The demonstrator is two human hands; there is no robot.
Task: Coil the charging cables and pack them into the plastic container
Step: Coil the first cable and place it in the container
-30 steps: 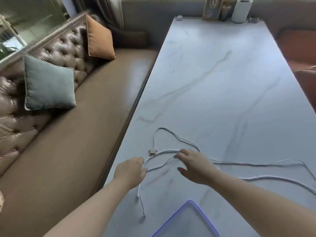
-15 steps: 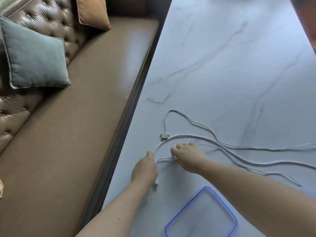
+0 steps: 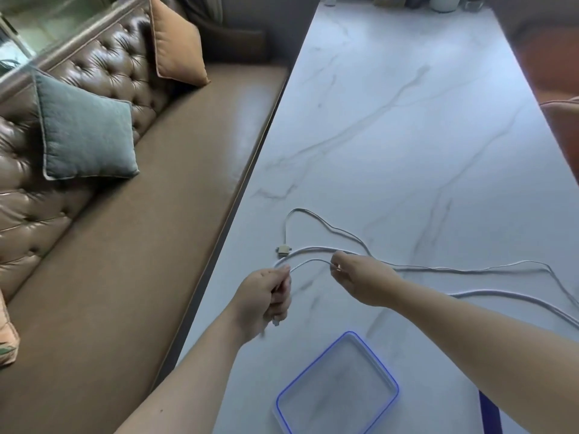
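- A single wide-angle view, worn on the person's head, looks forward and down from above the near end of the bench.
- The bench runs away from the lens up the frame, with its far end at the top edge. Straight lines bow toward the borders.
- Both forearms enter from the bottom. The left hand and right hand, holding a white cable between them, sit lower middle, close to the lens.
- The plastic container lies nearest, clipped by the bottom edge.
- The sofa fills the left side, seen obliquely from above.
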